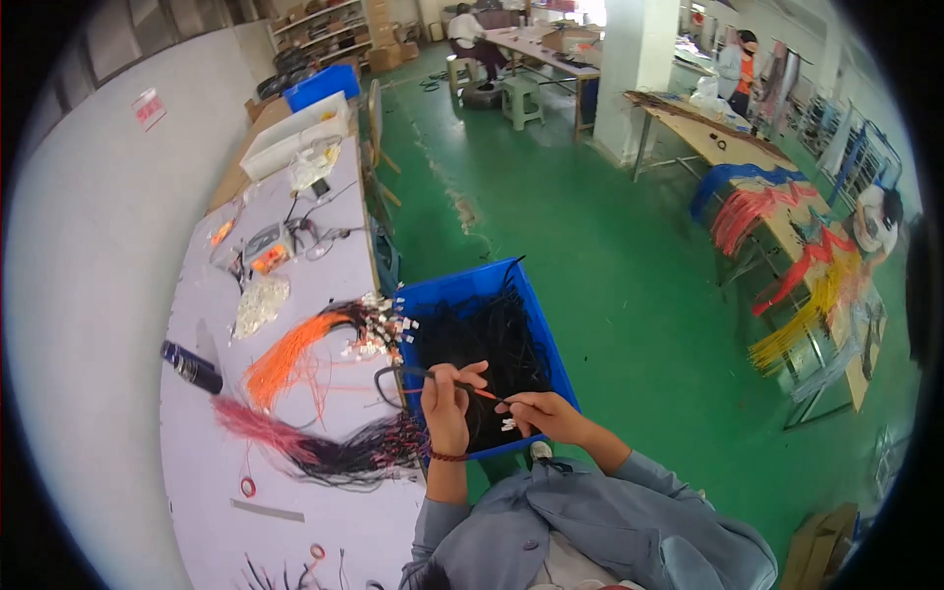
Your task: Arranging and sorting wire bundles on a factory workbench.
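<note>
Over a blue plastic bin (pixel 562 388) full of black tubing (pixel 470 332), my two hands work on one wire. My left hand (pixel 447 411) is closed on a black sleeved cable (pixel 390 385) that loops out toward the table; a thin orange-red wire (pixel 484 393) runs from it to the right. Pinched in my right hand (pixel 553 417) is the dark end of that wire. Small white connectors (pixel 508 425) hang just below the right fingertips. On the table edge beside my left hand lie a bundle of orange wires (pixel 285 362) and a bundle of pink and black wires (pixel 339 454).
The long table (pixel 364 536) on the left carries a dark bottle (pixel 192 368), a bag of small parts (pixel 261 307), tape rolls (pixel 248 487) and a metal ruler (pixel 267 510). A white crate (pixel 295 138) stands farther back. Right, a workbench (pixel 708 138) holds coloured wires; people work nearby.
</note>
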